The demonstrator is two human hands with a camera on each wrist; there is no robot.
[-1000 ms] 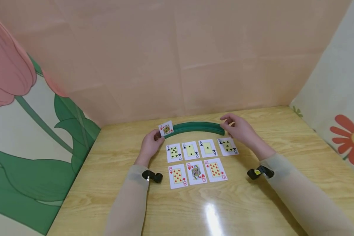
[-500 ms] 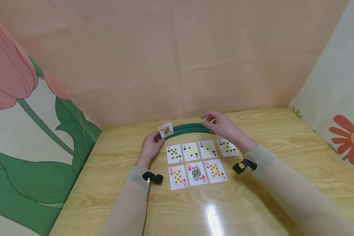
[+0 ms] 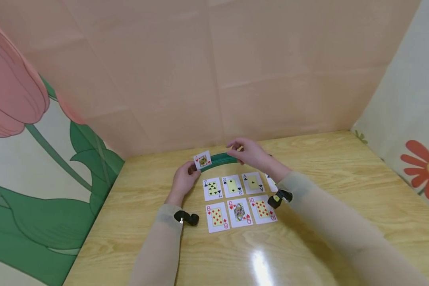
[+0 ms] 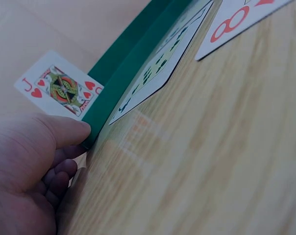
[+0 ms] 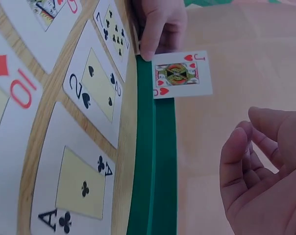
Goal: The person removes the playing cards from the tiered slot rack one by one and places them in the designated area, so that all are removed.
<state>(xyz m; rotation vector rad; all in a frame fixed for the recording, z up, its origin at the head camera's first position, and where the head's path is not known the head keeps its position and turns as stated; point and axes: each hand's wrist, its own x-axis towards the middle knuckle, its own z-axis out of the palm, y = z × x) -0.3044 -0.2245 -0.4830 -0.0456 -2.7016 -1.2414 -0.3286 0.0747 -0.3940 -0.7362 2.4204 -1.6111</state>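
My left hand (image 3: 184, 180) grips the left end of a curved green playing card holder (image 3: 219, 159), thumb in front and fingers behind. In the left wrist view the thumb lies on the holder's front corner. A jack of hearts (image 4: 62, 85) stands in the groove at that end, leaning a little. My right hand (image 3: 250, 154) is over the holder's right part and hides it in the head view. Its fingers are loosely bent with nothing between them, as the right wrist view shows, and they are apart from the jack.
Face-up cards lie in two rows before the holder: seven of clubs (image 3: 212, 189), two of spades (image 3: 232, 186), ace of clubs (image 3: 252, 182) and a partly covered card (image 3: 270, 182); nearer, eight of diamonds (image 3: 217, 217), queen of hearts (image 3: 240, 213) and ten of diamonds (image 3: 263, 209).
My right hand has moved left along the holder from its right end toward the jack, and its forearm now covers part of the rightmost card. My left hand stays at the holder's left end.
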